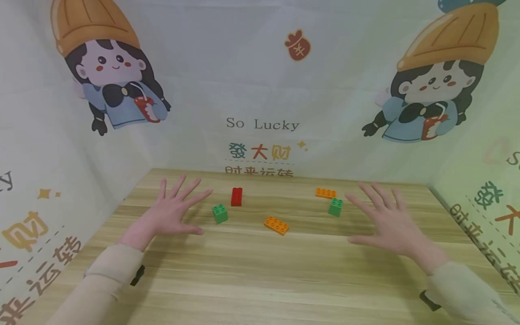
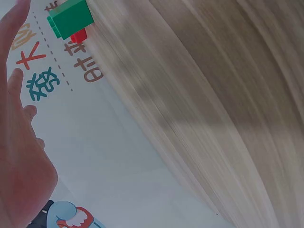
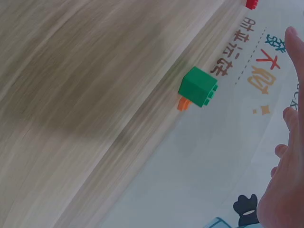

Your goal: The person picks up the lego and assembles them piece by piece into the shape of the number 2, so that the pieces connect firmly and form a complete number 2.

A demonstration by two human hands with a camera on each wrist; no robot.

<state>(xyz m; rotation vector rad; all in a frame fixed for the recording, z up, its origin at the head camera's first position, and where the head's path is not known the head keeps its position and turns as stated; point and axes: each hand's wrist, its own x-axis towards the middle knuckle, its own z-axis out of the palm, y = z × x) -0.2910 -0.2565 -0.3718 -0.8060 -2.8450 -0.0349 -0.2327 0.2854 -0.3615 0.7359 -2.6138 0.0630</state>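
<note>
Over the left side of the wood-grained counter (image 1: pixel 243 275), the left hand (image 1: pixel 171 214) hovers with its fingers straight and spread wide, thumb pointing toward the middle. Just beside it, to the right and apart from the fingers, a green block (image 1: pixel 220 214) stands studs up. Next comes a red block (image 1: pixel 237 197), a little farther back, its long side running away from the person. Near the middle, an orange block (image 1: pixel 276 225) lies flat and slantwise, closest of all the blocks to the person. Farther right, toward the back, a second orange block (image 1: pixel 326 193) lies crosswise, with a second green block (image 1: pixel 335 207) just in front of it; whether these two touch I cannot tell. Beyond them the right hand (image 1: pixel 387 225) hovers, fingers straight and fanned out, near that green block but apart from it, with a pale sleeve (image 1: pixel 459 289) at its wrist
</note>
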